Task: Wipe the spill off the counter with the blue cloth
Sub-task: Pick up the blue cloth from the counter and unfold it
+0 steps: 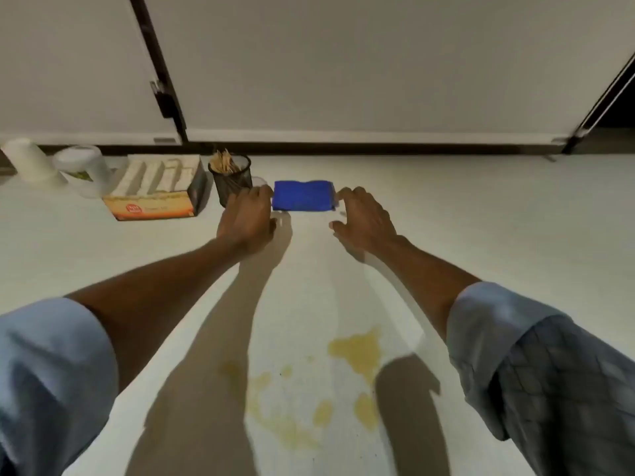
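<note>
Both hands are spread and gripping nothing: left hand [248,214] at the left edge of the folded blue cloth [303,195], right hand [364,217] at its right edge. Cloth lies flat on the far counter [481,218]. Yellow spill [357,348] sits near, between the forearms, unwiped.

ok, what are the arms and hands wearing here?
Both hands, left hand and right hand, are bare: no gloves, rings or watch visible. Forearms are bare too. Light blue sleeves are rolled up near the elbows; the right sleeve shows a faint diamond check pattern.
</note>
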Tool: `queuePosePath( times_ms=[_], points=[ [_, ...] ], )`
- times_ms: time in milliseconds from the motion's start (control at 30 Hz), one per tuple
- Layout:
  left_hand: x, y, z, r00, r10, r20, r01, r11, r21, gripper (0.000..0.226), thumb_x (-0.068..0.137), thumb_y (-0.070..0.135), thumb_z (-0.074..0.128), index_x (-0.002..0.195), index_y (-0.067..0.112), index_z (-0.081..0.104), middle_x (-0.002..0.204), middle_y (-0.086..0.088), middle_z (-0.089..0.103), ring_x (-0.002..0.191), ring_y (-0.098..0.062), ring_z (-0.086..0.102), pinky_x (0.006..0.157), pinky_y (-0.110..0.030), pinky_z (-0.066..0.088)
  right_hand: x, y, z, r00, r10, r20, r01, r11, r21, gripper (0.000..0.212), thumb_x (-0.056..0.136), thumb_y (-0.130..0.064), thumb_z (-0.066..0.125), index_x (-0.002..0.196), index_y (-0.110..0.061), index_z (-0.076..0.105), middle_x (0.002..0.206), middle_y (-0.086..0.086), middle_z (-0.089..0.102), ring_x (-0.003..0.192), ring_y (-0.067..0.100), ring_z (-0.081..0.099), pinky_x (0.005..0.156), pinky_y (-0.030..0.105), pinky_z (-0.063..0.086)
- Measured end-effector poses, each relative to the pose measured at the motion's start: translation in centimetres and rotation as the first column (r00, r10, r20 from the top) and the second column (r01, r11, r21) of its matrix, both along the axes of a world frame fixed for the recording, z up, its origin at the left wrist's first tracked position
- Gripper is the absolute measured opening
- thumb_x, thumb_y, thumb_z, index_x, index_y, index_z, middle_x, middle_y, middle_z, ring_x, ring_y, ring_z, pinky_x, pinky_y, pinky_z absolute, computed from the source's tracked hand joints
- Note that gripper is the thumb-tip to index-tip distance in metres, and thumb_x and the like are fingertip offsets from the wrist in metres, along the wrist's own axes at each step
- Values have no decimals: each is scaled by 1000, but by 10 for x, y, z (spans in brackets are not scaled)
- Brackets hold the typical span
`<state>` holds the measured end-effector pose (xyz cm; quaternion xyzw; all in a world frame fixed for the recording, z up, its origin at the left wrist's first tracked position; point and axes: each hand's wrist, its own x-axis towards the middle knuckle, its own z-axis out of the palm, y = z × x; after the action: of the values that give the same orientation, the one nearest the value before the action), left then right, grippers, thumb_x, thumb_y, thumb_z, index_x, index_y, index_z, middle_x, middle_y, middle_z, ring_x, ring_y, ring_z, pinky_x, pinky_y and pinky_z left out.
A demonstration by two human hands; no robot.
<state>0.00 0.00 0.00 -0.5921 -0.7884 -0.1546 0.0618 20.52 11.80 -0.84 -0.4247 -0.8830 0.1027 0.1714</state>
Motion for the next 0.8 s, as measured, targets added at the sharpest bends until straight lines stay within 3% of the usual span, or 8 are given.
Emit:
queuePosePath(
  times_ms=[200,267,367,467,567,667,733,800],
  points=[
    [-11,63,-15,938,169,304,-170,985,-24,44,95,28,74,128,0,63,126,-22,67,116,-38,64,93,-48,54,-30,40,-21,996,-7,-89,-2,996,-93,54,89,-31,75,135,-13,54,120,12,62,107,28,64,76,29,40],
    [-13,82,-16,863,273,426,-287,958,-32,47,95,34,76,124,-2,67,120,-20,71,113,-36,67,91,-47,58,-44,53,-19,982,-85,-167,56,983,-172,56,87,-35,77,134,-11,57,119,11,68,105,28,67,74,29,44],
    [-20,105,-18,708,378,597,-417,905,-78,48,91,35,82,123,2,70,120,-15,72,111,-31,69,90,-41,61,-62,66,-19,955,-187,-229,125,957,-262,61,85,-39,80,135,-12,56,127,9,68,112,27,66,86,33,52],
    [-33,119,-23,563,457,688,-480,859,-177,58,81,37,91,125,5,68,120,-14,73,105,-29,73,91,-43,64,-71,72,-18,927,-269,-259,176,926,-333,61,84,-33,84,135,-13,56,129,8,66,114,27,64,88,33,52],
    [-38,118,-19,400,451,798,-441,858,-264,57,77,27,95,118,2,66,104,-14,74,86,-25,77,78,-38,68,-72,71,-18,883,-359,-303,208,877,-434,57,82,-20,86,132,-13,58,128,8,66,113,26,66,89,32,54],
    [-26,101,-5,257,412,874,-314,891,-328,45,87,12,86,121,-4,62,92,-11,68,68,-20,69,51,-27,61,-66,64,-16,828,-429,-361,209,834,-510,51,80,-10,87,126,-15,64,122,7,69,109,25,69,88,30,57],
    [-19,81,6,126,358,925,-251,914,-319,37,90,3,80,123,-3,65,101,-12,69,77,-20,69,46,-24,57,-59,57,-14,786,-465,-406,185,805,-563,50,76,-6,89,120,-16,67,116,7,71,103,24,72,87,31,61],
    [-7,55,22,-12,299,954,-186,937,-296,27,93,-1,74,119,-2,68,110,-15,70,92,-23,71,55,-24,59,-48,47,-9,749,-489,-446,152,783,-603,48,71,-4,91,112,-17,70,113,7,73,99,25,74,88,37,63]
  ],
)
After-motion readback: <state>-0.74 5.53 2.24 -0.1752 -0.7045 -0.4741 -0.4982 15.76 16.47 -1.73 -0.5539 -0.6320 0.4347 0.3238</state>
